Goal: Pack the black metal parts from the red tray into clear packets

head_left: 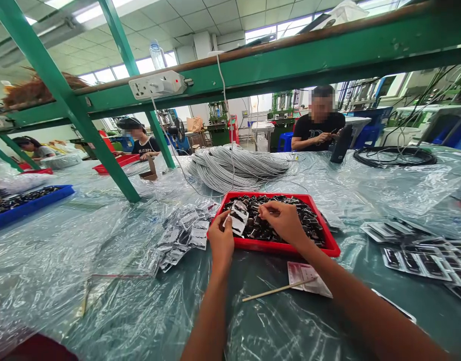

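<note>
My left hand (221,239) grips a white blister card (238,218) with small black parts in it, tilted up over the near left corner of a red tray (286,245). Many small black parts (307,220) with metal ends fill that tray. Above its middle is my right hand (285,219), thumb and fingertips pinched together; whatever is between them is too small to make out. A heap of packed cards (185,230) lies left of the tray. In front of the tray are a thin wooden stick (266,293) and a small clear bag (309,279).
Several filled blister cards (422,260) lie at the right. Behind the tray sits a big coil of grey cable (234,165). A green frame (253,65) with a power strip (158,85) crosses above the plastic-covered table. Co-workers sit across it. A blue tray (60,195) stands left.
</note>
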A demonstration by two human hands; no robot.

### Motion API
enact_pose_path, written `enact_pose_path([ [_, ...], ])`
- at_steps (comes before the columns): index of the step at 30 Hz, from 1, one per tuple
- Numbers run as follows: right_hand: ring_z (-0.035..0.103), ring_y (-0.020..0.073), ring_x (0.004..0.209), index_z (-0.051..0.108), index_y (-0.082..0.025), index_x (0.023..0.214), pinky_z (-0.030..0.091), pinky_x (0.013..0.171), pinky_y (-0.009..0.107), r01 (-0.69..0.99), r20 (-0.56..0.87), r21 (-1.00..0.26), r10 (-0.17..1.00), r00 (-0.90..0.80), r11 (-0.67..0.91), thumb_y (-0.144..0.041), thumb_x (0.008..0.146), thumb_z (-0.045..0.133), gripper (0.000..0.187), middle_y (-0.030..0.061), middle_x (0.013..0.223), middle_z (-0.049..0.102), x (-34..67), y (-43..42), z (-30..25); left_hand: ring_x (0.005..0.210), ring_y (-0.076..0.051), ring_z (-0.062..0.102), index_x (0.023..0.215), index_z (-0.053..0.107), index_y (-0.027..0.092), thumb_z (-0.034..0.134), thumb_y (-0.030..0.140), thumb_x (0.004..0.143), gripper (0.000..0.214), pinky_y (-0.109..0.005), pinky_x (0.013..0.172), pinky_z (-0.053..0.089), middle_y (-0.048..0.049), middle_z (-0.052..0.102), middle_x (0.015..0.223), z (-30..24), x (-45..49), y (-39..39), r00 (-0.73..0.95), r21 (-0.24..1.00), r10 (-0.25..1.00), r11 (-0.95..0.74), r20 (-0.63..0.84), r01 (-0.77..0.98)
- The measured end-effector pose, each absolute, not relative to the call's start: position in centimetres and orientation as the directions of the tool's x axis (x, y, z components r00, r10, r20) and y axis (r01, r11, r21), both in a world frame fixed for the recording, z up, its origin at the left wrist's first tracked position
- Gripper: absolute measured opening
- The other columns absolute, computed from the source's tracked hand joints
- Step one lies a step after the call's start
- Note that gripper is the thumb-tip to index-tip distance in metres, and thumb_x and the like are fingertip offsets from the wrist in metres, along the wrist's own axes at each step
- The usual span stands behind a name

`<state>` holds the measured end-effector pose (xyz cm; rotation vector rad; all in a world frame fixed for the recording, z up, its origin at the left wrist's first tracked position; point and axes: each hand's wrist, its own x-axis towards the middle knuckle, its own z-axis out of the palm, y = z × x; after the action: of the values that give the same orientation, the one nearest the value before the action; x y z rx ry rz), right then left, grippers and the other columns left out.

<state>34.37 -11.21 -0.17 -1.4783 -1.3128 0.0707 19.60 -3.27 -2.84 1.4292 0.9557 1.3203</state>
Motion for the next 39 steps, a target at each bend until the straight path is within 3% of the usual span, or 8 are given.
enact_pose_path([
  [5, 0.061, 0.0169, 0.07, 0.064, -0.019, 0.09, 0.049, 0.065, 0.029, 0.758, 0.605, -0.604, 0.76, 0.236, 0.245, -0.034, 0.087, 0.063, 0.016, 0.0047, 0.086, 0.067, 33.4, -11.1, -0.3, 0.093, -0.023, 0.067, 0.101, 0.072, 0.019, 0.063, 0.031, 0.081, 0.025, -0.035, 0.085, 0.051, -0.0087, 0.073, 0.101, -2.6, 19.5, -3.9, 0.258, 0.955, 0.92, -0.293, 0.295, -0.048],
  [9, 0.057, 0.0152, 0.064, 0.057, -0.019, 0.079, 0.045, 0.064, 0.027, 0.798, 0.559, -0.556, 0.815, 0.152, 0.232, -0.033, 0.091, 0.059, 0.018, 0.0013, 0.074, 0.064, 33.2, -10.9, -0.7, 0.09, -0.023, 0.068, 0.097, 0.073, 0.019, 0.063, 0.029, 0.081, 0.021, -0.034, 0.082, 0.051, -0.0083, 0.074, 0.099, -2.0, 19.8, -4.7, 0.363, 0.935, 0.865, -0.352, 0.345, -0.049],
  [14, 0.061, 0.0169, 0.064, 0.06, -0.018, 0.081, 0.045, 0.064, 0.028, 0.855, 0.574, -0.467, 0.813, 0.098, 0.227, -0.019, 0.09, 0.052, 0.013, 0.0037, 0.072, 0.066, 34.4, -10.8, -0.9, 0.091, -0.023, 0.068, 0.099, 0.072, 0.018, 0.063, 0.029, 0.081, 0.022, -0.035, 0.082, 0.051, -0.0095, 0.074, 0.099, -2.7, 19.8, -4.0, 0.27, 0.95, 0.913, -0.312, 0.305, -0.019],
  [20, 0.065, 0.0289, 0.097, 0.063, -0.015, 0.111, 0.051, 0.082, 0.042, 0.857, 0.656, -0.514, 0.661, 0.364, 0.037, -0.027, 0.085, 0.057, 0.029, 0.0182, 0.116, 0.064, 35.0, -10.9, -0.5, 0.088, -0.022, 0.066, 0.098, 0.072, 0.018, 0.068, 0.037, 0.078, 0.028, -0.034, 0.082, 0.05, -0.0082, 0.073, 0.097, -3.0, 19.3, -3.6, 0.094, 0.971, 0.967, -0.234, 0.237, -0.035],
  [27, 0.065, 0.0199, 0.06, 0.047, -0.011, 0.136, 0.052, 0.063, 0.032, 0.559, 0.297, -0.828, 0.882, 0.366, 0.046, -0.035, 0.086, 0.061, 0.057, 0.0016, 0.067, 0.069, 32.6, -11.2, 0.2, 0.089, -0.019, 0.067, 0.103, 0.071, 0.017, 0.076, 0.042, 0.071, 0.041, -0.033, 0.084, 0.053, -0.0065, 0.072, 0.097, -2.1, 20.0, -4.6, 0.268, 0.945, 0.95, -0.072, 0.163, -0.318],
  [32, 0.057, 0.0151, 0.049, 0.048, -0.014, 0.138, 0.048, 0.052, 0.028, 0.403, 0.313, -0.904, 0.862, 0.4, 0.141, -0.033, 0.086, 0.06, 0.057, -0.0026, 0.062, 0.063, 33.0, -11.3, 0.2, 0.072, -0.013, 0.066, 0.11, 0.069, 0.018, 0.077, 0.042, 0.07, 0.047, -0.032, 0.081, 0.053, -0.0022, 0.07, 0.087, -2.4, 19.7, -4.1, 0.374, 0.941, 0.913, -0.029, 0.162, -0.338],
  [36, 0.059, 0.0148, 0.053, 0.062, -0.013, 0.119, 0.048, 0.05, 0.027, 0.049, 0.132, -0.991, 0.973, 0.191, 0.125, -0.041, 0.089, 0.056, 0.042, 0.0027, 0.068, 0.065, 32.9, -11.2, -0.1, 0.067, -0.012, 0.063, 0.106, 0.067, 0.018, 0.074, 0.043, 0.073, 0.042, -0.029, 0.071, 0.051, -0.0019, 0.069, 0.083, -2.3, 19.5, -4.0, 0.352, 0.922, 0.899, -0.123, 0.26, -0.368],
  [39, 0.056, 0.0141, 0.054, 0.062, -0.014, 0.114, 0.048, 0.051, 0.027, 0.181, 0.173, -0.975, 0.95, 0.259, 0.128, -0.043, 0.088, 0.058, 0.04, 0.0024, 0.07, 0.063, 32.8, -11.1, -0.2, 0.067, -0.013, 0.063, 0.1, 0.064, 0.017, 0.075, 0.041, 0.071, 0.039, -0.028, 0.07, 0.051, -0.0021, 0.067, 0.08, -2.1, 19.6, -4.3, 0.306, 0.932, 0.914, -0.166, 0.268, -0.321],
])
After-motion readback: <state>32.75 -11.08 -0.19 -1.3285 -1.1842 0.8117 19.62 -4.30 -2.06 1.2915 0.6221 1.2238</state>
